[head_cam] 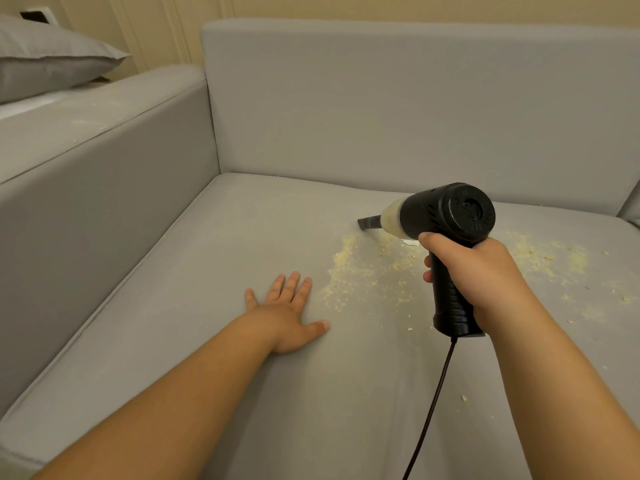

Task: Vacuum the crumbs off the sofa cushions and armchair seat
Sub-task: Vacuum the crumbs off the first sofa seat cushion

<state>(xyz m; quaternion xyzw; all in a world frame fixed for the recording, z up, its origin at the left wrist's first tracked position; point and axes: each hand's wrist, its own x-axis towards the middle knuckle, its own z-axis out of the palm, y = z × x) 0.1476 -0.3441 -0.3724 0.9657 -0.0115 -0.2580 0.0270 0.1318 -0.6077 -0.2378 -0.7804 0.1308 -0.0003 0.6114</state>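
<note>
- The step in hand looks like the vacuuming of the sofa seat itself: the right hand [485,275] is wrapped round the black grip of a small handheld vacuum [446,230], fingers curled about the handle, the body tipped so its nozzle [370,223] points left and down.
- The nozzle tip sits at or just above the seat cushion [214,237], toward the far side, just beyond the far edge of the crumbs; I cannot tell whether it actually touches the fabric.
- The clear cup behind the nozzle looks pale and partly filled, which suggests some crumbs are already inside.
- The left hand [287,310] lies flat on the cushion with fingers spread, palm down, holding nothing, just left of the mess; it seems to brace the person or hold the fabric taut.
- The crumbs [349,271], yellowish and fine, form a patch nearer than the nozzle, between the two hands, and a second scatter lies further right, beyond the right wrist, with a few stray bits near the cord [433,403].
- A light dusting also shows on the armrest [86,126] to the left.
- By my reckoning the job is at an early-to-middle stage: much of the cushion is yet to be cleaned, and no armchair is in view.
- The next move calls for drawing the nozzle nearer through the patch, low against the fabric, then working to the right; the trailing cord should be kept from dragging crumbs about.
</note>
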